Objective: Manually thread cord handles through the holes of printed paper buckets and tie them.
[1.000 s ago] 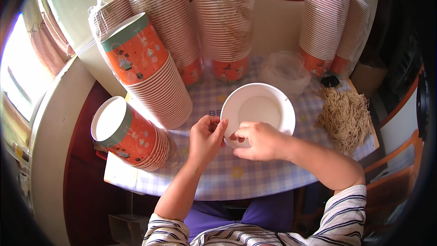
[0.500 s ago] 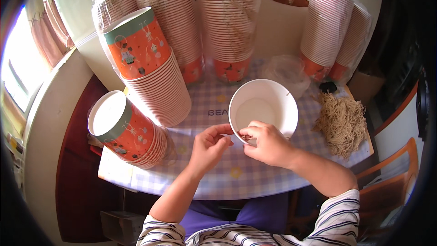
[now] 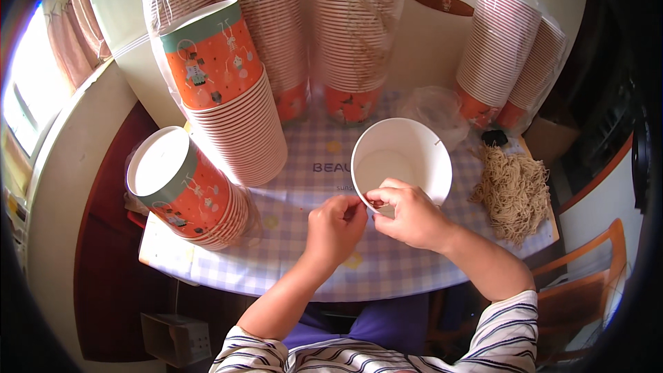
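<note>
A round paper bucket [image 3: 404,155], white inside, stands on the table with its mouth tipped toward me. A short bit of cord shows at the far right of its rim. My right hand [image 3: 407,215] reaches over the near rim, thumb and fingers pinched on what looks like a thin brownish cord just inside the wall. Against the outside of the same rim, my left hand [image 3: 336,228] has its fingertips pressed together; whatever they hold is hidden. To the right of the bucket lies a heap of beige cords [image 3: 514,193].
Two stacks of orange and green paper buckets, a tall stack [image 3: 235,124] and a short stack [image 3: 207,200], stand at left. Bagged bucket stacks [image 3: 349,34] line the back, with more bagged stacks [image 3: 501,48] at far right. A crumpled clear bag [image 3: 435,114] lies behind the open bucket.
My left hand has moved up and right against the rim, and its spread fingers have closed into a pinch. My right hand stays pinched at the near rim.
</note>
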`<state>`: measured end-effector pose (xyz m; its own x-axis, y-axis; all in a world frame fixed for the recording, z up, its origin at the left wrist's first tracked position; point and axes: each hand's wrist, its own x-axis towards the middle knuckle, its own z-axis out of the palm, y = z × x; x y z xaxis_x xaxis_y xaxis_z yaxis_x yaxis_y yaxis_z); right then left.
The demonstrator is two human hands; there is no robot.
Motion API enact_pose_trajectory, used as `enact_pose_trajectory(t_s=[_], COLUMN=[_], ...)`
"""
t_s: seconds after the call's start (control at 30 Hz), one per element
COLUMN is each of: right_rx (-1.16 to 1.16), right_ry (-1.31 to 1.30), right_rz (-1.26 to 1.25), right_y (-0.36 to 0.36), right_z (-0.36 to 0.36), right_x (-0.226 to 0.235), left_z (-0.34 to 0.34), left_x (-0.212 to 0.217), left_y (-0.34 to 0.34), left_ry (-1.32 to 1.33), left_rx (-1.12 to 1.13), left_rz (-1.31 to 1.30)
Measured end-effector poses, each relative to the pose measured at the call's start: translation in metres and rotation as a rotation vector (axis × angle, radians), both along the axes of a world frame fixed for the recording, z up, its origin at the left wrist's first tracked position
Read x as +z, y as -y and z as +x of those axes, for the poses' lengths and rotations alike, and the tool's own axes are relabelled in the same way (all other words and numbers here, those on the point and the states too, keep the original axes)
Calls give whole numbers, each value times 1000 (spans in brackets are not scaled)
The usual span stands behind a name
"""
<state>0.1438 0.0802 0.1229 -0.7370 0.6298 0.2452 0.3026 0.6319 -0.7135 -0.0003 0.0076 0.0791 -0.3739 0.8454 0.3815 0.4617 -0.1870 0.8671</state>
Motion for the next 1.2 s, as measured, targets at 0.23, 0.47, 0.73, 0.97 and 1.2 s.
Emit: enact_pose_trajectory(t_s=[0.23,0.47,0.73,0.97,1.2], right_rx=[26,44,58,67,88], right_ry=[36,79,14,47,50], right_rz=[-56,-271,-366,-384,-456], right_y=[1,-7,-12,-15,-20], right_z=[2,3,-3,-6,-2], right_x=[9,10,8,12,12], left_z=[-8,-14,-10,-6,-10], left_x=[-8,-14,-4,0,-1], left_y=[-4,1,-1,-1,-2], left_ry=[152,406,346,127,225], left_rx=[-69,-188,-161,-13,-74], left_rz=[-24,-12,49,43,-46])
